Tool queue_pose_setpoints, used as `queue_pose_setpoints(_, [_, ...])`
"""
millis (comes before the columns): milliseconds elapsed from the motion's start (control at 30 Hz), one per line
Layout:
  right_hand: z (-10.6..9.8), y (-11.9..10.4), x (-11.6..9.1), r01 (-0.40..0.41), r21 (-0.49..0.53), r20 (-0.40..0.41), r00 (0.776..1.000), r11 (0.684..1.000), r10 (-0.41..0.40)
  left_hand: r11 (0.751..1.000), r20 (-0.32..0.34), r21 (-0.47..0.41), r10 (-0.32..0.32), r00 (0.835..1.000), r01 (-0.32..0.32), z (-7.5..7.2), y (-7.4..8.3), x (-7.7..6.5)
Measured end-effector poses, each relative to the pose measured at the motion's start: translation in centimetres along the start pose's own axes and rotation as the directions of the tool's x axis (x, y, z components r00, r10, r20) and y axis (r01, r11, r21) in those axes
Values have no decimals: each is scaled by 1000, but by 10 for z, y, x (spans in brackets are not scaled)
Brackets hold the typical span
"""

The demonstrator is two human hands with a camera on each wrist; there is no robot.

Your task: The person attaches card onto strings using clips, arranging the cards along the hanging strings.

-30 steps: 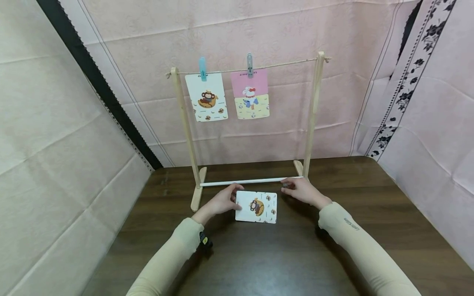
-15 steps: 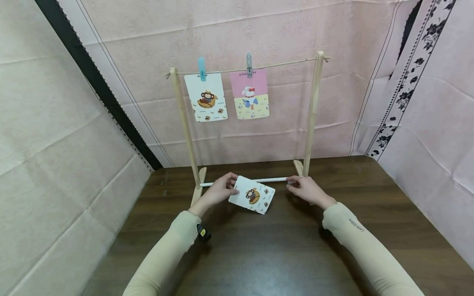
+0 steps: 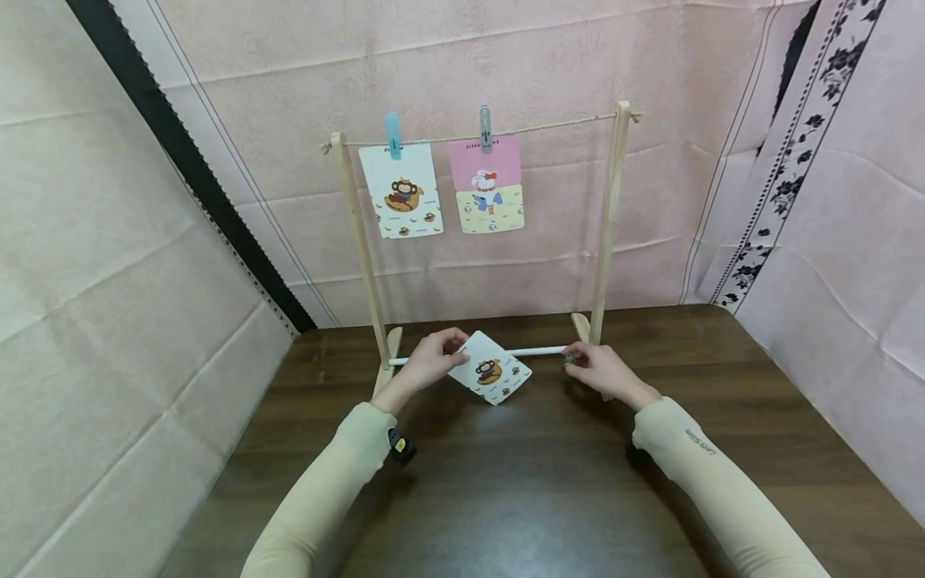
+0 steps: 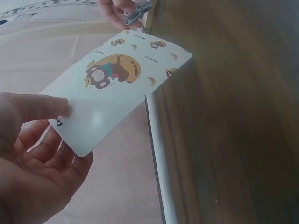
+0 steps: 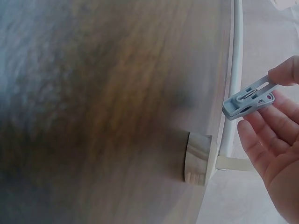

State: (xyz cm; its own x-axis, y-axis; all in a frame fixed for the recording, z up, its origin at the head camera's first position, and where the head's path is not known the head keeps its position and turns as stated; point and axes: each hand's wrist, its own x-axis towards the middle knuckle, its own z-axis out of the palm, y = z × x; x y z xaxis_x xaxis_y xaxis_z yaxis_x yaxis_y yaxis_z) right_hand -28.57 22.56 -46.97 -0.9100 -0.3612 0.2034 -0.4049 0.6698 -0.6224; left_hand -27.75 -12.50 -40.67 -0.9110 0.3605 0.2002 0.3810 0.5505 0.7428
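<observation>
My left hand (image 3: 433, 359) pinches a white card (image 3: 489, 371) by one corner, thumb on the printed face. The card (image 4: 112, 70) carries a monkey on a banana and is tilted in front of the rack's white bar (image 3: 538, 351). In my right hand (image 3: 601, 371) a grey-blue clothespin (image 5: 247, 100) is held by its handle end between thumb and fingers, its jaws together. On the rope (image 3: 564, 125) hang a white monkey card (image 3: 401, 193) under a blue clothespin (image 3: 393, 135) and a pink-and-yellow card (image 3: 487, 189) under a grey clothespin (image 3: 486, 128).
The wooden rack has a left post (image 3: 361, 241) and a right post (image 3: 610, 225), with feet (image 3: 581, 325) on the brown table (image 3: 506, 490). Pale cloth (image 3: 470, 48) hangs close behind it and along both sides.
The left hand has raised the card away from the table and turned it until it slants. My right hand has shifted slightly rightward with the clothespin.
</observation>
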Motion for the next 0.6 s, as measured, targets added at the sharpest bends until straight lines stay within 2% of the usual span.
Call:
queue_pose_setpoints(433, [-3, 2, -7, -16, -3, -26, 1000, 1000, 16, 999, 33, -8, 45, 998, -45, 15, 6, 3])
queue_pose_setpoints(600, [-6, 3, -10, -37, 19, -23, 999, 999, 38, 999, 48, 4, 40, 998, -41, 21, 5, 2])
